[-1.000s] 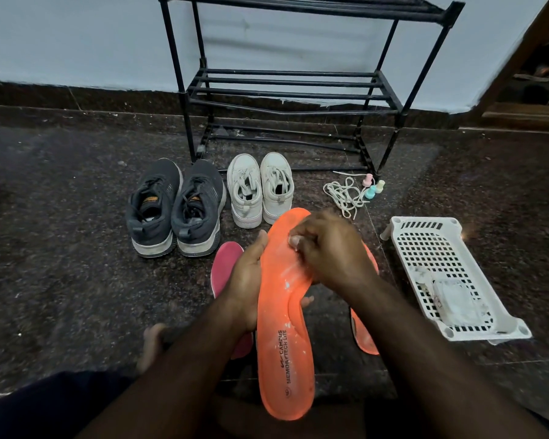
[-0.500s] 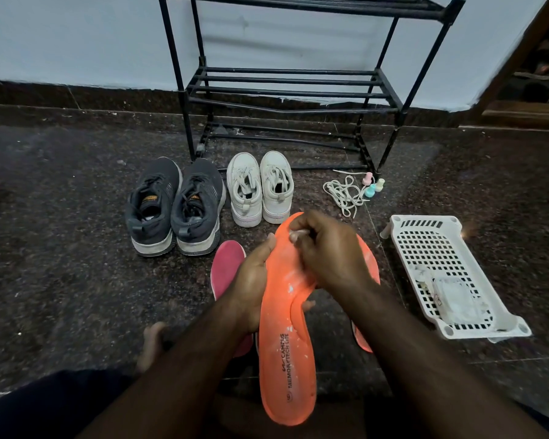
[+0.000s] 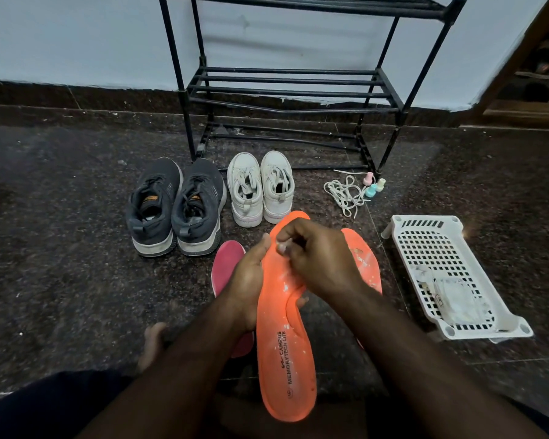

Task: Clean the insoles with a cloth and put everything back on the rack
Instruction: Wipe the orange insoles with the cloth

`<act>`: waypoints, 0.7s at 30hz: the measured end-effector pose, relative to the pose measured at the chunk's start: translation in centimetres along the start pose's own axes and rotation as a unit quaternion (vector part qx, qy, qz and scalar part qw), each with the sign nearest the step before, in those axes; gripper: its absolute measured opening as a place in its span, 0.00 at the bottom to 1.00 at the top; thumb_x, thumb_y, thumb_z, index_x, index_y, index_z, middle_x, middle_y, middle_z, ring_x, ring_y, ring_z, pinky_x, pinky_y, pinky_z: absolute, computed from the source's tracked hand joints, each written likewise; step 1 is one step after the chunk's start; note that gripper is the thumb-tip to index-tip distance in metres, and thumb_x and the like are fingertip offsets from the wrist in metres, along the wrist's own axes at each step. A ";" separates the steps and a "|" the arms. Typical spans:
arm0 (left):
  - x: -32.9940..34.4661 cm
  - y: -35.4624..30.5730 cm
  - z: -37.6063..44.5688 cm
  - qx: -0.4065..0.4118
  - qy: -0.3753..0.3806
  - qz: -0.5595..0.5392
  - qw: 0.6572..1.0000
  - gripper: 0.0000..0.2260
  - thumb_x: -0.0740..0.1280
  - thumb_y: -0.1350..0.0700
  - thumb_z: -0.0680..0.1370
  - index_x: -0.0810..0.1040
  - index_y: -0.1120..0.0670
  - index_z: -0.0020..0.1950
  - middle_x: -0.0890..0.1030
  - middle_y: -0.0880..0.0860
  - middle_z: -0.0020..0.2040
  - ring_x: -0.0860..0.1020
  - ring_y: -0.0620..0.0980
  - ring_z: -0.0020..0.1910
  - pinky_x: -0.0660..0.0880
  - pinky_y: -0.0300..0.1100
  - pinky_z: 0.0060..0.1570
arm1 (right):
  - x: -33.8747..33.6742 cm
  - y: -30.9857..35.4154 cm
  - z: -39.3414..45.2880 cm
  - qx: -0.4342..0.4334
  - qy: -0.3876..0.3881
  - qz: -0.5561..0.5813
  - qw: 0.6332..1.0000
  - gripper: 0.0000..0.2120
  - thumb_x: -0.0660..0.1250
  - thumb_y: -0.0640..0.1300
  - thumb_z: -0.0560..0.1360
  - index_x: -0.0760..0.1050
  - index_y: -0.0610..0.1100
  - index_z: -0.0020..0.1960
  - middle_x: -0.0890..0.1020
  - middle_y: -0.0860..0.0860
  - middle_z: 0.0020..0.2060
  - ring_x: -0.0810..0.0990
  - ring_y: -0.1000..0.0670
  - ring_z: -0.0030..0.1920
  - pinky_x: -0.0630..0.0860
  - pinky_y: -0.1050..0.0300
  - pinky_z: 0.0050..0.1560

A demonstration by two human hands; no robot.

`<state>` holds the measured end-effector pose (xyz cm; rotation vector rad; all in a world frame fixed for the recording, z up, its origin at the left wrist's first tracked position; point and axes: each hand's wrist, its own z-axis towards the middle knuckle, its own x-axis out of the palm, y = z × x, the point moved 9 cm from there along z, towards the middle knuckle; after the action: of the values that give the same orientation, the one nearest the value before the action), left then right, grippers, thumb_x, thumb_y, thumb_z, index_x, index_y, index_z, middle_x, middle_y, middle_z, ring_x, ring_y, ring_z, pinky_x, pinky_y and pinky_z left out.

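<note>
**Orange insole held up and rubbed over the floor**

The left hand (image 3: 249, 280) grips the orange insole (image 3: 282, 343) along its left edge, thumb up the side and fingers curled behind it, so the insole stands lengthwise above the dark stone floor (image 3: 61, 264) with its printed heel end toward the person. The right hand (image 3: 317, 258) lies over the toe half, fingers curled and pinching a small white scrap (image 3: 282, 248) against the insole's surface; whether that scrap is a cloth cannot be told. White specks dot the insole.

A second orange insole (image 3: 363, 261) lies on the floor just behind the right hand, and a pink insole (image 3: 224, 267) lies beside the left wrist. Farther off stand a pair of grey sneakers (image 3: 175, 207) and a pair of white sneakers (image 3: 260, 188), side by side in front of the black rack (image 3: 286, 90) at the wall. White laces (image 3: 343, 193) and small pastel bottles (image 3: 373, 185) lie near the rack's right foot. A white perforated basket (image 3: 425, 236) sits toward the floor's right edge, holding a clear packet (image 3: 454, 296).
</note>
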<state>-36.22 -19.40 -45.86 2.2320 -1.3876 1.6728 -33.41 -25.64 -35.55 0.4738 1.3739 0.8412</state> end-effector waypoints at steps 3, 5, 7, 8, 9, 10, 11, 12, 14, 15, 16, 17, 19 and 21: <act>-1.1 -0.3 0.5 0.007 -0.028 -0.015 0.999 0.30 0.54 0.33 0.80 0.84 0.55 0.54 0.77 0.59 0.50 0.77 0.59 0.45 0.76 0.53 0.45 | 0.9 0.3 -0.3 0.014 0.058 0.046 0.997 0.07 0.72 0.38 0.72 0.80 0.49 0.43 0.82 0.55 0.32 0.81 0.56 0.31 0.76 0.60 0.33; -1.1 -0.5 0.4 0.011 -0.029 -0.017 0.999 0.31 0.52 0.32 0.80 0.83 0.56 0.57 0.80 0.60 0.53 0.80 0.60 0.47 0.77 0.55 0.45 | -1.1 0.1 0.2 0.014 -0.004 0.049 0.999 0.08 0.71 0.36 0.72 0.81 0.48 0.43 0.82 0.55 0.33 0.80 0.59 0.33 0.74 0.66 0.34; -0.9 -0.7 0.2 0.011 -0.019 -0.007 1.000 0.33 0.50 0.31 0.80 0.81 0.55 0.61 0.83 0.61 0.55 0.84 0.61 0.45 0.81 0.56 0.38 | -3.5 -0.7 0.5 0.031 -0.068 0.058 0.996 0.08 0.70 0.35 0.73 0.80 0.47 0.44 0.82 0.57 0.35 0.80 0.60 0.32 0.73 0.68 0.33; -0.8 -0.8 0.0 0.010 -0.014 -0.006 1.000 0.33 0.49 0.31 0.80 0.81 0.55 0.62 0.83 0.61 0.56 0.84 0.61 0.46 0.82 0.56 0.38 | -4.2 -1.1 0.6 0.042 -0.080 0.067 0.994 0.08 0.70 0.35 0.73 0.80 0.47 0.44 0.82 0.56 0.35 0.80 0.60 0.30 0.74 0.67 0.31; -0.5 -0.9 -0.3 0.011 -0.008 -0.008 1.000 0.33 0.50 0.31 0.80 0.81 0.55 0.62 0.83 0.60 0.58 0.84 0.61 0.48 0.82 0.58 0.39 | -4.5 -1.4 0.6 0.050 -0.081 0.065 0.993 0.07 0.70 0.35 0.73 0.80 0.47 0.44 0.83 0.56 0.35 0.80 0.59 0.29 0.74 0.66 0.29; -0.3 -1.1 -0.4 0.013 -0.001 -0.014 1.000 0.33 0.51 0.32 0.80 0.81 0.55 0.63 0.83 0.60 0.59 0.84 0.61 0.50 0.82 0.59 0.41 | -4.3 -1.6 0.6 0.052 -0.072 0.052 0.995 0.07 0.70 0.36 0.73 0.80 0.47 0.45 0.83 0.55 0.36 0.80 0.58 0.29 0.75 0.64 0.30; 0.1 -1.2 -0.7 0.015 0.007 -0.020 1.000 0.31 0.52 0.33 0.81 0.82 0.55 0.63 0.83 0.59 0.59 0.84 0.60 0.51 0.81 0.60 0.43 | -3.8 -1.7 0.6 0.050 -0.055 0.033 0.997 0.06 0.70 0.37 0.73 0.80 0.48 0.44 0.83 0.55 0.36 0.81 0.58 0.31 0.77 0.62 0.33; 0.3 -1.3 -0.8 0.018 0.014 -0.021 1.000 0.29 0.54 0.35 0.81 0.81 0.55 0.64 0.82 0.59 0.59 0.83 0.60 0.52 0.81 0.60 0.44 | -3.1 -1.7 0.6 0.049 -0.033 0.019 0.998 0.04 0.70 0.39 0.73 0.81 0.48 0.44 0.83 0.56 0.35 0.81 0.58 0.32 0.79 0.58 0.36; 0.5 -1.3 -1.0 0.015 0.025 -0.017 0.999 0.23 0.58 0.42 0.80 0.79 0.55 0.65 0.83 0.59 0.58 0.83 0.59 0.51 0.81 0.59 0.45 | -2.0 -1.8 0.6 0.050 0.001 0.015 0.999 0.04 0.69 0.42 0.74 0.82 0.48 0.44 0.84 0.56 0.34 0.81 0.58 0.32 0.81 0.52 0.40; 0.4 -1.3 -1.1 0.012 0.019 -0.014 1.000 0.21 0.60 0.45 0.79 0.79 0.56 0.64 0.83 0.59 0.56 0.84 0.58 0.50 0.81 0.58 0.45 | -1.9 -1.8 0.7 0.049 0.006 0.018 0.999 0.04 0.69 0.42 0.74 0.83 0.49 0.46 0.84 0.57 0.35 0.82 0.58 0.33 0.82 0.50 0.42; 0.2 -1.2 -1.1 0.008 0.008 -0.015 1.000 0.20 0.61 0.46 0.78 0.79 0.57 0.63 0.84 0.59 0.55 0.84 0.59 0.49 0.81 0.59 0.45 | -1.9 -1.8 0.8 0.044 0.009 0.019 0.999 0.06 0.70 0.41 0.74 0.83 0.49 0.47 0.85 0.57 0.38 0.82 0.58 0.35 0.82 0.49 0.43; 0.1 -1.0 -1.1 0.005 -0.007 -0.019 1.000 0.20 0.61 0.46 0.79 0.79 0.57 0.62 0.84 0.60 0.54 0.84 0.59 0.49 0.81 0.59 0.45 | -1.9 -1.7 0.9 0.033 0.009 0.009 0.999 0.07 0.71 0.40 0.73 0.83 0.49 0.49 0.85 0.56 0.40 0.82 0.58 0.37 0.81 0.49 0.46; -0.2 -0.8 -1.0 0.002 -0.030 -0.022 0.999 0.21 0.60 0.45 0.81 0.79 0.59 0.63 0.83 0.62 0.56 0.83 0.61 0.50 0.81 0.60 0.48 | -1.8 -1.3 0.9 -0.001 0.000 -0.056 0.998 0.09 0.73 0.40 0.71 0.84 0.48 0.50 0.83 0.54 0.45 0.81 0.54 0.45 0.78 0.54 0.52; -0.7 -0.7 -0.8 0.005 -0.054 -0.013 0.998 0.23 0.58 0.44 0.82 0.80 0.61 0.61 0.83 0.63 0.55 0.82 0.61 0.50 0.79 0.58 0.54 | -1.2 -1.1 0.8 -0.013 0.002 -0.121 0.993 0.08 0.73 0.40 0.71 0.85 0.47 0.50 0.82 0.51 0.45 0.80 0.51 0.48 0.74 0.57 0.53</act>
<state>-36.37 -18.11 -45.69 2.3691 -1.3679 1.5756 -32.33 -27.11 -35.41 0.2777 1.3909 0.6610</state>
